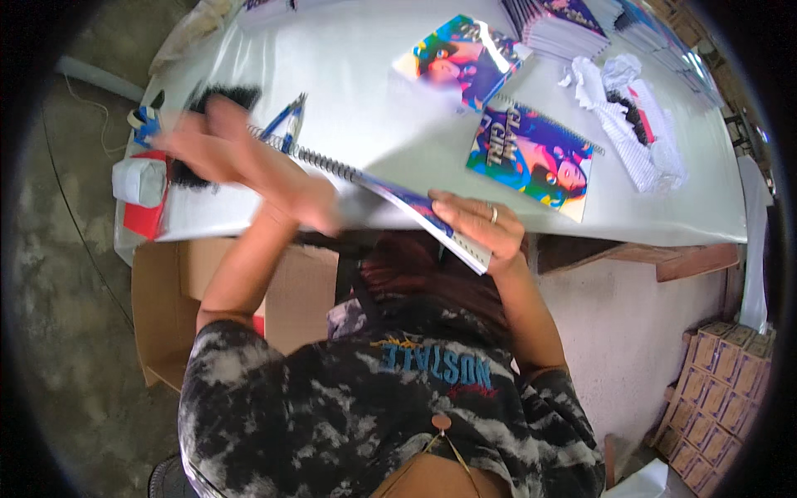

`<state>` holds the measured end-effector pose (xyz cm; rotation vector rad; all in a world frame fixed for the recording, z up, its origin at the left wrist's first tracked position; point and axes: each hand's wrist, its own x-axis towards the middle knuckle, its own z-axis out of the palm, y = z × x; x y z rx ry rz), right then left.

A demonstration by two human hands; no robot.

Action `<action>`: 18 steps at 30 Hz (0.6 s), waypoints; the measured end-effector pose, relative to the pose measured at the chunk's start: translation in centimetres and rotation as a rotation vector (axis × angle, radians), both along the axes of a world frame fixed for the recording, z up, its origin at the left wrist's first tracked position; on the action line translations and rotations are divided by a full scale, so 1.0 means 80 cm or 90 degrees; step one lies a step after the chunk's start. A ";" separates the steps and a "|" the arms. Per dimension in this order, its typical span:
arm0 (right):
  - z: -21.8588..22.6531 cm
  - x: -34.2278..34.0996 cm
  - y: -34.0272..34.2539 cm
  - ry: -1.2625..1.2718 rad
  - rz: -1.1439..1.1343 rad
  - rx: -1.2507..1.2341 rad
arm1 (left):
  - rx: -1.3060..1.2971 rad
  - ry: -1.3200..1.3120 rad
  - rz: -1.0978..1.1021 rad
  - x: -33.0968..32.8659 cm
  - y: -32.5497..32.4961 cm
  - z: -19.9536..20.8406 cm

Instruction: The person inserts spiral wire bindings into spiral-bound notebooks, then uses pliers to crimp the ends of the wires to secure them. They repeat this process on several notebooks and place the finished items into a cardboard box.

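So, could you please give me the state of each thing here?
Left hand: motion-blurred, grip unclear.
Right hand: closed on the held notebook.
Held notebook: tilted, nearly edge-on.
Wire coil: extending past that notebook's end.
Nearer table notebook: flat, cover up.
Farther table notebook: cover up.
White striped material: crumpled.
Cardboard box: open.
Brown boxes: stacked.

Mottled grey floor [70,249], glossy white-topped table [349,50] catching pale light [353,104], brown wood [693,262] below its edge

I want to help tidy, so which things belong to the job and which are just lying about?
Seem part of the job:
held book
grey coil

Seem just lying about:
crumpled white sheet
cardboard box
stacked brown cartons
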<state>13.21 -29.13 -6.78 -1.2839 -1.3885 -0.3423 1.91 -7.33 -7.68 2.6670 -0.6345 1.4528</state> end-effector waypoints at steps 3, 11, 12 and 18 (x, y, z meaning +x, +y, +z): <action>-0.002 -0.009 0.002 0.016 0.012 -0.013 | -0.109 -0.074 0.110 0.030 0.019 0.019; 0.002 -0.010 0.004 -0.005 0.023 -0.030 | -0.203 -0.074 0.077 0.037 0.032 0.001; 0.003 -0.013 0.002 -0.001 0.001 -0.053 | -0.117 0.011 0.114 0.025 0.011 0.001; -0.004 -0.007 -0.005 0.010 0.003 -0.009 | 0.005 0.050 -0.051 -0.008 -0.029 -0.014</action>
